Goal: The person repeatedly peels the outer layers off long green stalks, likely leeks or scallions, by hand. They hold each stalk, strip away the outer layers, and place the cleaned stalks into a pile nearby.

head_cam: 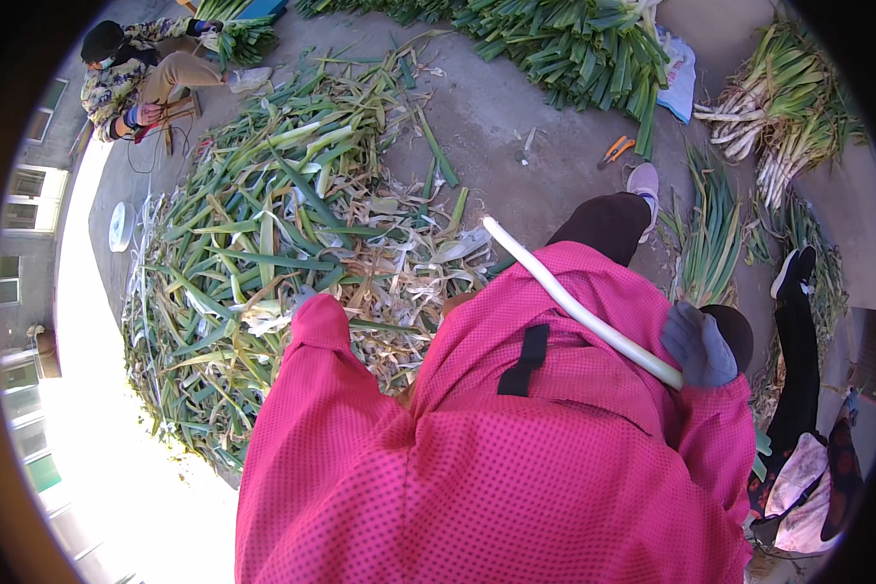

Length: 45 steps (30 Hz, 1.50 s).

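My right hand (699, 345), in a grey glove, is at the right of my lap with its fingers close together. A peeled white leek stalk (577, 310) slants over my pink smock, its lower end passing beneath the heel of that hand; whether the fingers grip it is hidden. A piece of green leaf (761, 454) shows beyond the right sleeve. Mostly covered by the pink sleeve, my left hand (304, 293) shows only a bit of grey glove at the edge of the leaf pile (263, 241). Its fingers and anything in them are hidden.
Trimmed green leeks (569, 44) lie stacked at the top, near an orange-handled cutter (616, 151). Untrimmed leeks (781, 109) and a leafy bunch (709, 226) are at the right. A co-worker (142, 73) sits upper left; another person's leg (796, 358) is at far right.
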Available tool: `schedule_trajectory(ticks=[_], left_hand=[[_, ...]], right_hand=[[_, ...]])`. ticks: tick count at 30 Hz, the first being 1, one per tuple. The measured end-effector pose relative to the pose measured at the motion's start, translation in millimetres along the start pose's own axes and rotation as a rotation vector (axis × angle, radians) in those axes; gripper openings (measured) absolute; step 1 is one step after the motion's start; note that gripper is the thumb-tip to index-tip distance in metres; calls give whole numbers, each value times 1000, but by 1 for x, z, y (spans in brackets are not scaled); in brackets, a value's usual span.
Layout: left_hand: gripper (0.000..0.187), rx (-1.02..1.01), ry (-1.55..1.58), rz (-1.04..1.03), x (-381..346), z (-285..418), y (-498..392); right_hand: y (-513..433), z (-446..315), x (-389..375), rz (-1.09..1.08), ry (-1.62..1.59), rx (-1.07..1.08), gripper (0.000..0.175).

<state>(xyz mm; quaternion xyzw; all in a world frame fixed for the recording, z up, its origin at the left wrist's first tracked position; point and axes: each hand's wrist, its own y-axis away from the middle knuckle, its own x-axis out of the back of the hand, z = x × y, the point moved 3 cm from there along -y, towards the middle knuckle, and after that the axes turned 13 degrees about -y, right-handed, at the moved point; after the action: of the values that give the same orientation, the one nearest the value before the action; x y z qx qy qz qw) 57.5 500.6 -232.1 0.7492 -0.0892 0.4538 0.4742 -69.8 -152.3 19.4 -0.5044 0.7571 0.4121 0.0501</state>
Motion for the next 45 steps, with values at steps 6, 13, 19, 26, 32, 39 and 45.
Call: schedule_trajectory(ticks=[6, 13, 19, 26, 32, 39, 45], left_hand=[[56, 46, -52, 90, 23, -40, -25], [60, -8, -220, -17, 5, -40, -25], [64, -105, -256, -36, 22, -26, -7], [71, -830, 1578, -551, 107, 55, 94], [70, -1256, 1482, -905, 125, 116, 179], [51, -932, 176, -50, 84, 147, 147], [52, -821, 784, -552, 29, 231, 147]], right_hand=[[6, -3, -8, 69, 60, 17, 52], [6, 14, -25, -18, 74, 9, 55], [3, 12, -16, -12, 88, 23, 50], [-32, 18, -33, -160, 131, 21, 43], [-45, 15, -39, -251, 129, 4, 39], [-20, 21, -20, -116, 839, 66, 38], [-9, 29, -27, -147, 1262, 89, 44]])
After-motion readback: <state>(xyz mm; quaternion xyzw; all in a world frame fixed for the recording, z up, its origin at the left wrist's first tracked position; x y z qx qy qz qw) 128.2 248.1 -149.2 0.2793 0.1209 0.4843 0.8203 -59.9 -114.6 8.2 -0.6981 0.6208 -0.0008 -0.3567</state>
